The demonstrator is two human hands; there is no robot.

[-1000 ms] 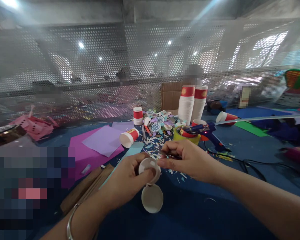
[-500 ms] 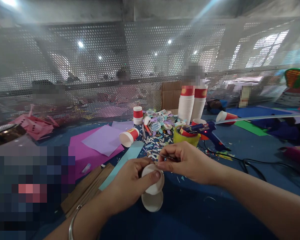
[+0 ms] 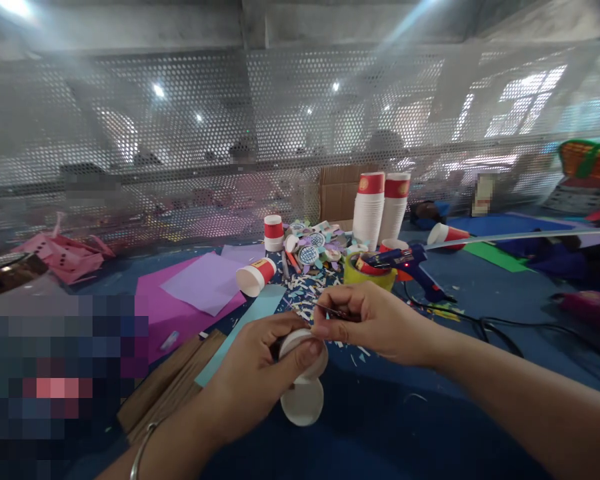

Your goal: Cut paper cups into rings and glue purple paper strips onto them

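Observation:
My left hand (image 3: pixel 267 363) is closed on a white round paper piece (image 3: pixel 291 343), thumb across its face. A second white disc (image 3: pixel 303 402) hangs just below it; whether the two are joined is hidden. My right hand (image 3: pixel 353 320) is pinched at the upper right rim of the held piece. A thin dark metal tool (image 3: pixel 336 311), its kind mostly hidden by the fingers, sits in that same hand. Just past my right hand lies a yellow tape roll (image 3: pixel 353 273) with a blue glue gun (image 3: pixel 415 263) resting on it.
Stacked paper cups (image 3: pixel 369 217) stand at the back beside a heap of paper cutouts (image 3: pixel 313 248). A tipped red-and-white cup (image 3: pixel 255 277), purple paper (image 3: pixel 197 283) and cardboard (image 3: pixel 165 387) lie left. The glue gun's black cord (image 3: pixel 485 328) runs right.
The held white piece has tilted, so less of its face shows. My right hand still pinches near its rim, and more of the dark tool is visible. The camera view has shifted slightly.

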